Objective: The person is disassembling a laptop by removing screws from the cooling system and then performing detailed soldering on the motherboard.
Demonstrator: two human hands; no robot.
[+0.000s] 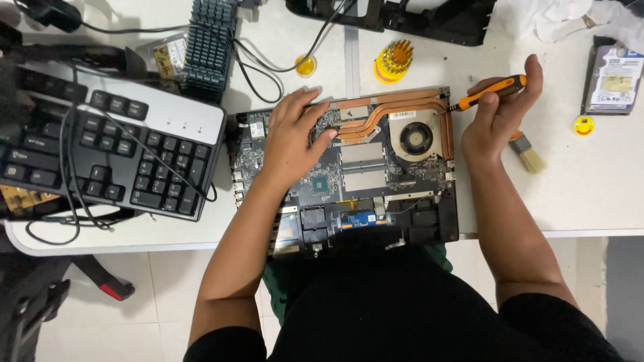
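An opened laptop [349, 167] lies on the tabletop [590, 194] at its near edge, its fan [416, 137] toward the right rear. A keyboard [100, 147] lies to its left, a heatsink [211, 47] behind that. A screwdriver bit holder [394, 60] stands behind the laptop. A brush [528, 153] lies to the right, a hard drive [614, 80] farther right.

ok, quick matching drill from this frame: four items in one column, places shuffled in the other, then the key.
Things:
1. orange-handled screwdriver
2. paintbrush
3. black keyboard
4. yellow bit holder

Places:
A. left of the opened laptop, cables over it
B. on the table behind the laptop's copper pipes
C. in the right hand, tip at the laptop's right edge
D. on the table by the right wrist

The left hand lies flat on the board.

Pairs: 1-C, 2-D, 3-A, 4-B
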